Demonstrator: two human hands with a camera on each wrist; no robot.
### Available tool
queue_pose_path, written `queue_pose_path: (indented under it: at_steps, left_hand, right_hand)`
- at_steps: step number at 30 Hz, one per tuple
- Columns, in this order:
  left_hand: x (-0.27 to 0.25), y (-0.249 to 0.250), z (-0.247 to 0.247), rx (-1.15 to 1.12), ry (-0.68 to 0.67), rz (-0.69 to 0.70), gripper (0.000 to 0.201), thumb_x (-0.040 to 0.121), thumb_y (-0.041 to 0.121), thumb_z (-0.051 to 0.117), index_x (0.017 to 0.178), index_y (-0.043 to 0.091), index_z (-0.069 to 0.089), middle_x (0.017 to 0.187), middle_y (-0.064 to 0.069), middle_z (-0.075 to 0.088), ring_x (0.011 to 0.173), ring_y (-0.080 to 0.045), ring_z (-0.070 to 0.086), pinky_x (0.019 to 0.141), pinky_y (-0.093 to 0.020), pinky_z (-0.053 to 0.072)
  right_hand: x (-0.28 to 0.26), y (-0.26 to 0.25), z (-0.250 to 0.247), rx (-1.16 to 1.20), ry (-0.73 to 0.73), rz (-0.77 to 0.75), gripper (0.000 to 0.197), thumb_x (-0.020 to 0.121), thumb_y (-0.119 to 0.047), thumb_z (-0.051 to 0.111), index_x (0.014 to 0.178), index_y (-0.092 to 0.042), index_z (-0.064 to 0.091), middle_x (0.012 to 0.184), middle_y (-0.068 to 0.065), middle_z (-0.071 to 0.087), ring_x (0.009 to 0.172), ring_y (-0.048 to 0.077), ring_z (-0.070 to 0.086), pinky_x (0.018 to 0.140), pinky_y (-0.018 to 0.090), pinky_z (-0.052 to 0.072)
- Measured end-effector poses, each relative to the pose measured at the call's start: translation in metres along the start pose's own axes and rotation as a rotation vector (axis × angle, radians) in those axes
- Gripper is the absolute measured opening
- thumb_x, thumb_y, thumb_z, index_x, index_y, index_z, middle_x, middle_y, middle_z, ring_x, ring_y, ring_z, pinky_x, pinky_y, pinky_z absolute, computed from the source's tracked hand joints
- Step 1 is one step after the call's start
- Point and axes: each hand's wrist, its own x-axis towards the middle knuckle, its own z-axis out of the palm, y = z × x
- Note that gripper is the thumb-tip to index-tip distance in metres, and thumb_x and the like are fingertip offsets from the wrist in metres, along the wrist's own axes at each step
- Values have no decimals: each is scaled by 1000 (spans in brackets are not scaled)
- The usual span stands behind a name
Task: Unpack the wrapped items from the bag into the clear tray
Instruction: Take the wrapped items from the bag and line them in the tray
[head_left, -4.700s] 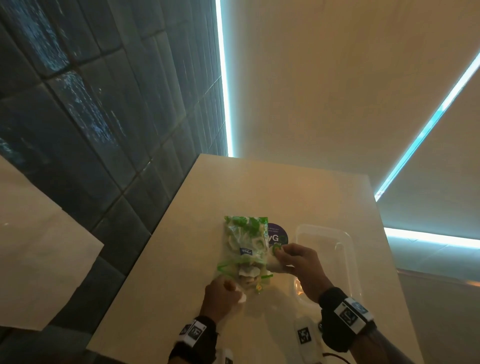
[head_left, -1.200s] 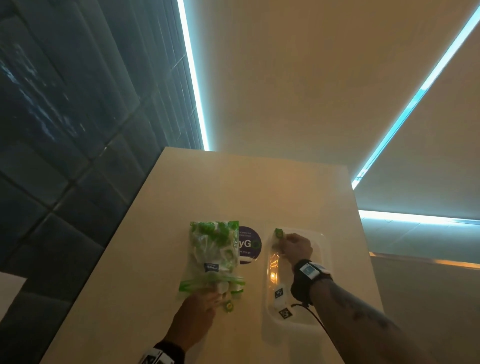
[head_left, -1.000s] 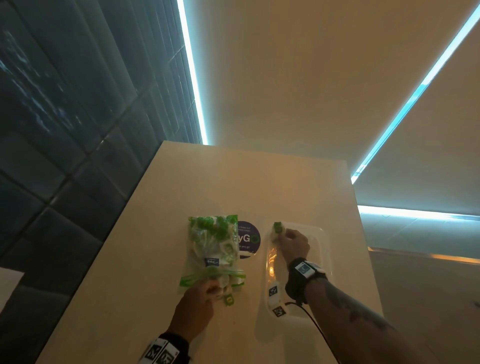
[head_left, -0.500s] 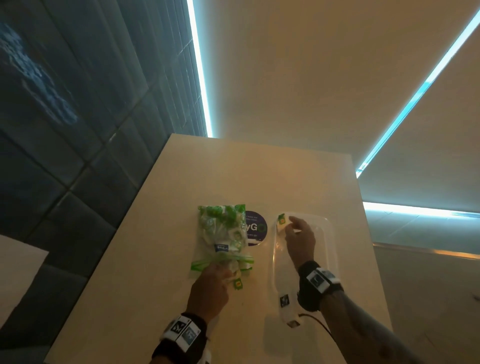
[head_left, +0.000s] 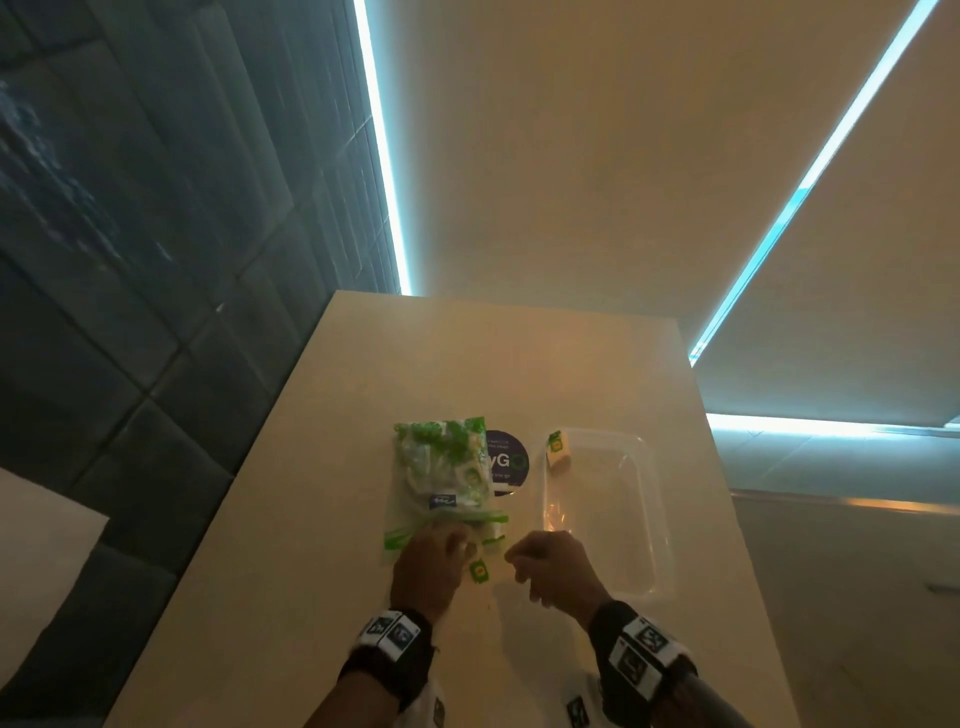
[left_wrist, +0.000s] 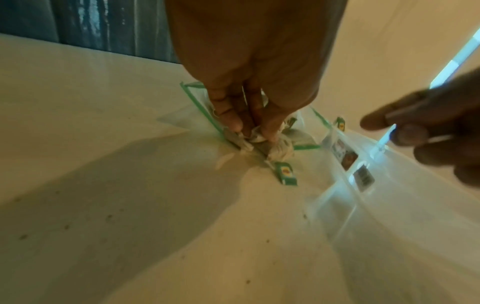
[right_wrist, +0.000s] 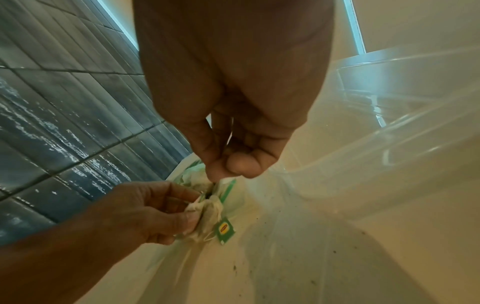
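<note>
The left hand (head_left: 426, 569) is pinched on a crumpled tea bag (right_wrist: 207, 214) at the mouth of the zip bag (head_left: 441, 483), thumb and fingertips (left_wrist: 235, 123) pressed together on the pale paper. From this bag a green tag (head_left: 478, 570) trails on its string and lies on the tabletop (head_left: 311, 519) just at 3 o'clock of the left hand. The right hand (head_left: 550, 566) hangs near it at 3 o'clock, fingers curled with thumb against forefinger; nothing is seen held in it, though a fine string between the tips cannot be ruled out.

Outward from the hands, the zip bag lies flat, its green closure strip at the near end and the bulk of the tea bags packed toward 12 o'clock. A dark round sticker (head_left: 506, 462) is partly covered by the bag's 3 o'clock edge. The clear tray (head_left: 652, 499) stands at 3 o'clock of the bag, near but apart from it. One tea bag (head_left: 558, 453) is already set in the tray's far corner, at about 11 o'clock within it.

The step in hand is judged to be the drawing out of a second tea bag, with most of the task left. The next move calls for the bag mouth to be held down or open while the pinched tea bag is pulled clear, string and tag included, then carried toward 3 o'clock and released inside the tray.
</note>
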Motion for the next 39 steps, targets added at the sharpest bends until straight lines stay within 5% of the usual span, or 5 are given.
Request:
queue_pose_path:
  at_steps: [6,15,24,34,39]
  left_hand:
    - [-7,2,-19,-368,12,-131,24,83,4,64,99,20,71,91,8,65,89,-14,63,69,-16,45]
    - [-28,1,-45,-978,-135,-233,27,87,-11,57,105,7,64,109,-17,64,97,-30,66,83,-42,58]
    - [-35,-6,-51,-937,-117,-197,42,71,-17,57,101,9,70,98,-16,74,89,-26,68,75,-38,55]
    - [-25,12,-48,-675,16,-112,20,80,4,72,77,24,73,82,-1,76,84,-21,71,81,-39,56]
    - [-18,22,-57,-427,-6,61,12,77,18,78,82,25,69,80,11,71,76,4,65,72,-15,52]
  right_hand:
    - [-5,-15,7,135,-55,55,13,90,-11,62,98,-2,68,73,8,68,49,14,59,49,28,50]
    - [-6,-40,32,627,-195,107,25,88,-16,68,107,0,69,90,14,69,75,23,61,64,31,49]
    - [0,-52,31,723,-167,51,27,86,0,63,113,0,65,114,23,67,108,40,64,94,48,52]
    - [-8,-45,24,875,-393,134,31,90,3,50,118,9,63,103,18,60,82,21,54,69,26,44]
    - [-4,-56,9,427,-237,-15,40,89,-43,64,101,-7,73,101,14,72,86,22,65,75,34,55]
